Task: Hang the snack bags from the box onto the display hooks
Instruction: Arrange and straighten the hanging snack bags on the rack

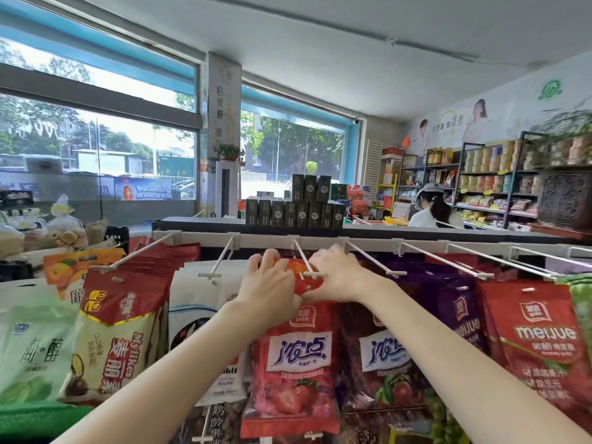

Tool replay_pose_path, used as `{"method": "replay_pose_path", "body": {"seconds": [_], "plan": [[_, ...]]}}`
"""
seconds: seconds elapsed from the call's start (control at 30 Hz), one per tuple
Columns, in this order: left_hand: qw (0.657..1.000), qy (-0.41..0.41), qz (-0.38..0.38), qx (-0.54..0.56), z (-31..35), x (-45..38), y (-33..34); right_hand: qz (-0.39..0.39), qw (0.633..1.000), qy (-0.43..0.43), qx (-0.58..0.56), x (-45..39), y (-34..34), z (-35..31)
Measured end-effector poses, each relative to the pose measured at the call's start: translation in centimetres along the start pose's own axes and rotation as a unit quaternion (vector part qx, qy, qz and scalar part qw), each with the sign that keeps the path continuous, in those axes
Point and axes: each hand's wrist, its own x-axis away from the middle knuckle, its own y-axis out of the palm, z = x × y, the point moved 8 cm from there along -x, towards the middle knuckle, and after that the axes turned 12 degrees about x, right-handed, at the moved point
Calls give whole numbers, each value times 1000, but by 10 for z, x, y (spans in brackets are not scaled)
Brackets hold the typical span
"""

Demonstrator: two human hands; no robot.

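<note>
Threading the red snack bag onto the centre display hook.

I see left hand and right hand both pinching the bag's top edge, one either side of the hook tip, I'd guess to keep the header flat so the punched hole lines up (hole itself hidden by fingers). Bag hangs below, in front of identical stock. Box not in view.
</note>
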Motion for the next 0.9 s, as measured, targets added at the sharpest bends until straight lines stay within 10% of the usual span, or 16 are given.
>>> {"method": "replay_pose_path", "body": {"seconds": [0.2,0.47,0.73,0.9], "plan": [[991,-17,-130,-26,-13,-14,22,-146,978,33,-142,-21,43,12],[999,13,-46,6,-3,-4,3,-58,984,5,-165,-6,21,15],[1000,-7,7,7,-6,-3,-1,117,885,144,-428,-7,-14,44],[999,25,15,-18,-6,3,5,-108,968,87,-209,-49,25,22]]}}
